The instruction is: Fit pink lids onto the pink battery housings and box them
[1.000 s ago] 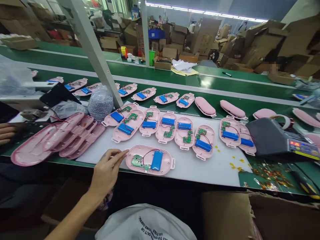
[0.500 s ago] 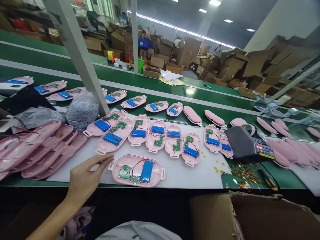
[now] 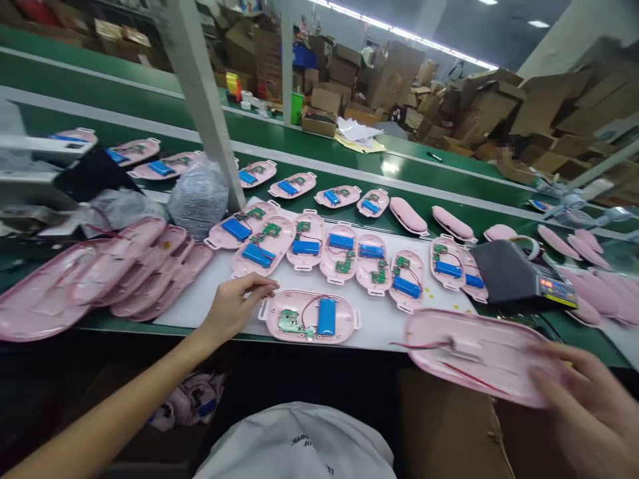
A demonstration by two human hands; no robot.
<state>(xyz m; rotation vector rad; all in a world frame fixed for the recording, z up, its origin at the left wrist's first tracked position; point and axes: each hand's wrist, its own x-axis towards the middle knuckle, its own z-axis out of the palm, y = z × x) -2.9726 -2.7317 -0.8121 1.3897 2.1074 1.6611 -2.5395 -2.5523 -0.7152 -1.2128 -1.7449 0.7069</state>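
In front of me on the white mat lies a pink shell (image 3: pixel 310 319) with a green circuit board (image 3: pixel 292 322) and a blue battery (image 3: pixel 327 317). My left hand (image 3: pixel 234 303) is at its left end, thumb and fingertips pinched together; whether anything small is between them is hidden. At the right, my right hand (image 3: pixel 582 392), blurred, grips an empty pink shell half (image 3: pixel 474 349) by its right end. Red wires hang from that half, and its inside faces up over the table's front edge.
Several pink shells with batteries stand behind on the mat (image 3: pixel 194 307). Stacked shell halves (image 3: pixel 144 266) lie left, near a metal post (image 3: pixel 200 86). A dark device with a display (image 3: pixel 519 273) is at the right. Below the edge is a cardboard box (image 3: pixel 449 426).
My right hand has come into view from the right, holding the pink shell half. The view has shifted, so the table's contents appear farther right and higher. My left hand stays beside the shell.
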